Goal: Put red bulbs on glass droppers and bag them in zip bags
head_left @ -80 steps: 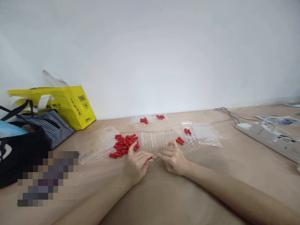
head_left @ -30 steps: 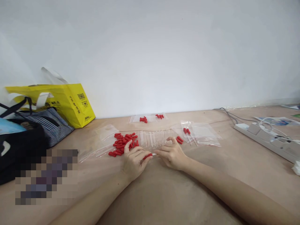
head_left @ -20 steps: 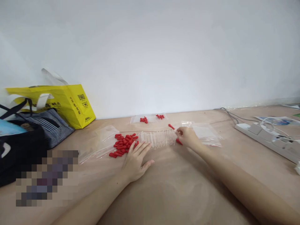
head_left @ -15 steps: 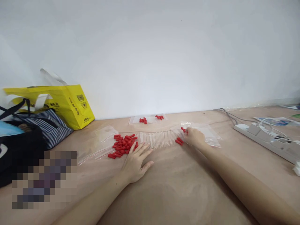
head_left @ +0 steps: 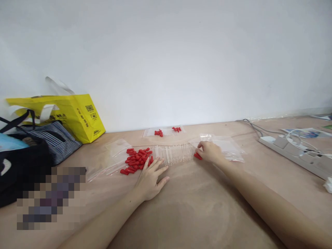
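Observation:
My left hand (head_left: 151, 181) lies flat with fingers spread, its fingertips over the right edge of a pile of small red club-shaped pieces (head_left: 136, 160) and the left end of a row of thin pale sticks (head_left: 178, 154). At the row's right end, my right hand (head_left: 210, 151) has its thumb and fingers curled in a pinch at a couple of red pieces (head_left: 197, 156). The fingers partly cover these pieces. A clear plastic bag (head_left: 233, 148) lies under and beside the right hand.
Another clear bag with red pieces (head_left: 176, 129) lies near the wall. Empty-looking clear bags (head_left: 116, 152) lie left of the pile. A yellow bag (head_left: 89, 121) and striped pouch (head_left: 62, 145) stand at left. A white power strip (head_left: 293, 154) with cables is at right.
My right hand has moved slightly left and toward me, onto the loose red pieces. Red bits formerly visible at its fingertips, over the clear bag, no longer show. The left hand stays nearly still.

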Action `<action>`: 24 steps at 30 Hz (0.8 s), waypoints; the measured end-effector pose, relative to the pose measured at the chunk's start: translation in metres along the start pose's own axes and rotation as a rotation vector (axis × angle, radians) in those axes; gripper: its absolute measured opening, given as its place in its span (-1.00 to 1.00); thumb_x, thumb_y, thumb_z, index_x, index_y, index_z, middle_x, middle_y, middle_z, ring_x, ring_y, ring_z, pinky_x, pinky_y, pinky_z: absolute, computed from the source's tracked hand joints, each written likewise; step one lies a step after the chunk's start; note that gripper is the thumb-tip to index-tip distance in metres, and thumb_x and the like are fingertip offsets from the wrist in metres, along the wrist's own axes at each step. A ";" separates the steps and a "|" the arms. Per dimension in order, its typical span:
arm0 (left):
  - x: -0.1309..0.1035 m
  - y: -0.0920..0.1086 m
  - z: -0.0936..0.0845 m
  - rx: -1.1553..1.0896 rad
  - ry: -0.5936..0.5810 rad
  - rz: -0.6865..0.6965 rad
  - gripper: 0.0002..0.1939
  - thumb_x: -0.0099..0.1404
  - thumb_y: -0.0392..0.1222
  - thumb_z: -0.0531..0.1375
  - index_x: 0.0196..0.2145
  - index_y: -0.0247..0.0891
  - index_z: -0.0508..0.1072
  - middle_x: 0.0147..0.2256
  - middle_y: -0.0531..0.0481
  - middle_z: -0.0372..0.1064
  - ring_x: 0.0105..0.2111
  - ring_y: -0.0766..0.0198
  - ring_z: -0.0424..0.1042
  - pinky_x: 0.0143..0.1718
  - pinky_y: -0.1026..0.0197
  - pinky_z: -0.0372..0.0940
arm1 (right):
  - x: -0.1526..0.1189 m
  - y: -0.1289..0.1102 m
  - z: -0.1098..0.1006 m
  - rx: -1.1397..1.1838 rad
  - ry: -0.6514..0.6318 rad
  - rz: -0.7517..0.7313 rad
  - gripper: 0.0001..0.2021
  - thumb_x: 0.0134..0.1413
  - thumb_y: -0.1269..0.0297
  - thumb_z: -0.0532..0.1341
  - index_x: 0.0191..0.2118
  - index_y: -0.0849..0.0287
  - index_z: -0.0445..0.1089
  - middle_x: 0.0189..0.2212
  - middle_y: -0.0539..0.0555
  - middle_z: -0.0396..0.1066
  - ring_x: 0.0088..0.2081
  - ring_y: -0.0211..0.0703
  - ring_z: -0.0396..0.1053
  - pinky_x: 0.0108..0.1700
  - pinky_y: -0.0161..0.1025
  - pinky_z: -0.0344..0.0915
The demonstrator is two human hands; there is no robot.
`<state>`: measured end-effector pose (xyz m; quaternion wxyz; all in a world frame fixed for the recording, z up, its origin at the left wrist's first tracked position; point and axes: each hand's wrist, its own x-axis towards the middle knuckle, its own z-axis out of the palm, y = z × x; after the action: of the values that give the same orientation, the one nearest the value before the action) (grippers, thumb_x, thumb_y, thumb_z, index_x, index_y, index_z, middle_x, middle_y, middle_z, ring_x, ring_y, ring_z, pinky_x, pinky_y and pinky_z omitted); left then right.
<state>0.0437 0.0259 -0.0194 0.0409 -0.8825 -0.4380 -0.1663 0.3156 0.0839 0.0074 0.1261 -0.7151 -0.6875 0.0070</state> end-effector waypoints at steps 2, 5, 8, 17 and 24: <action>0.000 0.000 0.000 -0.002 -0.003 -0.004 -0.62 0.24 0.03 -0.02 -0.04 -0.11 0.31 0.10 -0.08 0.09 0.13 0.07 -0.02 0.11 -0.21 -0.26 | -0.003 -0.007 0.000 0.038 -0.035 -0.100 -0.79 -0.07 0.15 0.07 -0.36 0.11 0.38 -0.36 0.04 0.41 -0.28 -0.14 0.32 -0.33 -0.31 0.12; 0.000 0.000 -0.001 0.001 -0.007 -0.013 -0.62 0.24 0.03 -0.02 -0.05 -0.11 0.33 0.09 -0.08 0.11 0.13 0.06 -0.01 0.11 -0.21 -0.26 | -0.008 -0.015 0.003 0.030 -0.051 -0.141 -0.81 -0.13 0.15 0.11 -0.47 0.11 0.38 -0.42 0.03 0.42 -0.30 -0.15 0.32 -0.26 -0.28 0.12; 0.000 0.001 -0.001 -0.005 -0.010 -0.020 -0.63 0.23 0.02 -0.01 -0.08 -0.12 0.35 0.08 -0.09 0.12 0.13 0.06 -0.01 0.11 -0.21 -0.24 | -0.010 -0.016 0.006 -0.007 -0.065 -0.107 -0.81 -0.16 0.14 0.13 -0.48 0.11 0.40 -0.42 0.06 0.42 -0.27 -0.11 0.31 -0.22 -0.24 0.12; 0.000 0.000 0.000 -0.026 0.018 -0.007 -0.65 0.22 0.00 0.01 -0.09 -0.13 0.36 0.07 -0.09 0.14 0.12 0.04 0.01 0.11 -0.21 -0.23 | -0.009 -0.014 -0.005 -0.055 -0.224 0.021 -0.81 -0.15 0.25 0.13 -0.39 0.15 0.43 -0.30 0.14 0.40 -0.22 -0.06 0.33 -0.25 -0.25 0.19; 0.000 0.000 0.000 -0.018 0.036 -0.002 -0.67 0.22 -0.01 0.01 -0.10 -0.12 0.37 0.05 -0.09 0.17 0.11 0.03 0.02 0.10 -0.23 -0.21 | -0.011 -0.015 -0.003 -0.074 -0.236 0.076 -0.74 -0.12 0.35 0.10 -0.25 0.26 0.40 -0.23 0.27 0.38 -0.17 0.02 0.33 -0.23 -0.18 0.22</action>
<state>0.0438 0.0260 -0.0191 0.0405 -0.8793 -0.4364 -0.1862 0.3008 0.0732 0.0111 0.0175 -0.7390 -0.6697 0.0706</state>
